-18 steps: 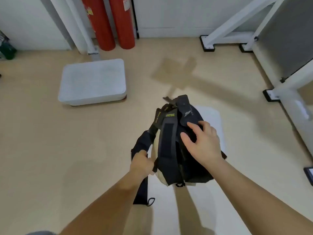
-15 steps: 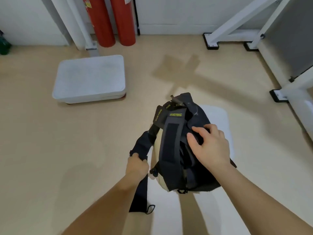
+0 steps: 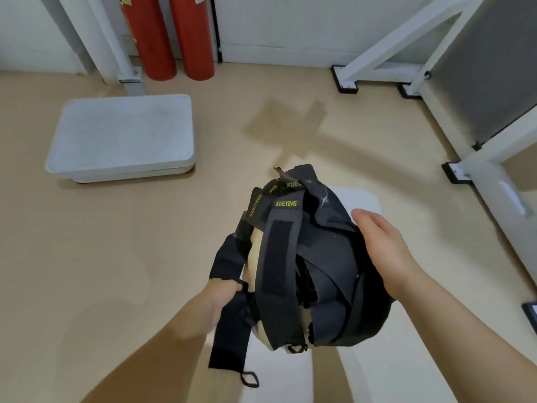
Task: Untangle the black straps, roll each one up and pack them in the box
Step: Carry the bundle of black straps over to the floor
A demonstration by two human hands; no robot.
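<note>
A tangled bundle of black straps with yellow "XUEYING" labels hangs in the air in front of me. My left hand grips one strap at the bundle's left side; that strap's loose end with a small ring dangles below. My right hand lies against the bundle's right side with straight fingers, its palide facing the straps. A white box sits on the floor under and behind the bundle, mostly hidden by it.
A white lidded bin stands on the beige floor at the back left. Two red cylinders lean by the far wall. White frame legs with black feet run along the back right and right side.
My right hand has let go of the bundle's top and slid to its right side with straightened fingers. The bundle has come closer and lower in view.
</note>
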